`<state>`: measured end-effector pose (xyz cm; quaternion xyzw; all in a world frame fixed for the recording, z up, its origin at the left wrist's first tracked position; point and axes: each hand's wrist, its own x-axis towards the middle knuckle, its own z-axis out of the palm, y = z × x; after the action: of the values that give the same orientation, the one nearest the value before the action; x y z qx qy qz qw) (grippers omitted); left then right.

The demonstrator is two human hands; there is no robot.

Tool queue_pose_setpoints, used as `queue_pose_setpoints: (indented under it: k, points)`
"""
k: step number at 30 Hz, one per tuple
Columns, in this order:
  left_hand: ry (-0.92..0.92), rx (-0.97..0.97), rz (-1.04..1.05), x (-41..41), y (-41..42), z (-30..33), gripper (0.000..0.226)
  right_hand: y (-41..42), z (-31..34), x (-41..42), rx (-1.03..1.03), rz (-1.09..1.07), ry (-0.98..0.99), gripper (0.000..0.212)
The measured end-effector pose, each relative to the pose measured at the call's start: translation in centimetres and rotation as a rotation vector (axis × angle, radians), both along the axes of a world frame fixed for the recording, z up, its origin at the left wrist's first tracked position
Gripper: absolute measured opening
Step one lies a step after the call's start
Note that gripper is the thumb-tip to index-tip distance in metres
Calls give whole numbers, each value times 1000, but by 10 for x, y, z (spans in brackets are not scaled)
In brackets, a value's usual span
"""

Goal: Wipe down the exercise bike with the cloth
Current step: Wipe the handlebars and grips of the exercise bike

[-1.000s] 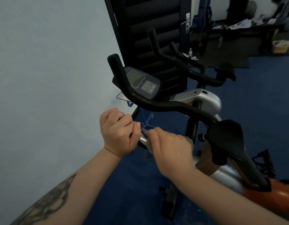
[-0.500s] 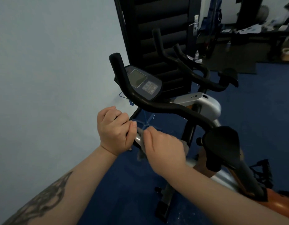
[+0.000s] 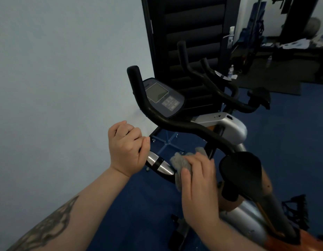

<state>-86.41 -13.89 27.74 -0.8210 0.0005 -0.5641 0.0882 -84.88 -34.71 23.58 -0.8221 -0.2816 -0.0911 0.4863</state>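
Observation:
The exercise bike [image 3: 227, 125] stands against a pale wall, with black curved handlebars [image 3: 177, 124], a console screen [image 3: 163, 96] and a black saddle [image 3: 242, 174]. My left hand [image 3: 128, 149] is closed around the near end of the lower handlebar, beside its silver sensor grip [image 3: 158, 163]. My right hand [image 3: 198, 180] presses a grey cloth [image 3: 182, 162] onto that same bar, just right of the silver grip. The cloth is partly hidden under my fingers.
A pale wall [image 3: 57, 87] runs along the left. Behind the bike are a dark slatted door [image 3: 189, 33] and a second bike's handlebars [image 3: 216, 87]. Blue carpet [image 3: 293, 142] covers the floor. Cluttered tables sit at the far right back.
My right hand has slid to the right along the bar with the cloth, uncovering the silver grip. My left hand has kept its hold on the bar's end.

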Motion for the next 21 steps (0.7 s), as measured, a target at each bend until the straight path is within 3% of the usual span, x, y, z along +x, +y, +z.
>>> queue_pose_setpoints:
  k: [3, 8, 14, 21]
  points:
    - [-6, 0, 0, 1, 1, 0, 42, -4, -7, -13, 25, 10, 75, 49]
    - [-5, -6, -14, 1, -1, 2, 42, 11, 12, 22, 209, -104, 294, 47]
    - [-23, 1, -60, 2, -1, 2, 42, 14, 4, -5, 180, -145, 297, 66]
    - [-27, 5, -101, 3, 2, 2, 42, 20, 12, 13, 138, -185, 328, 60]
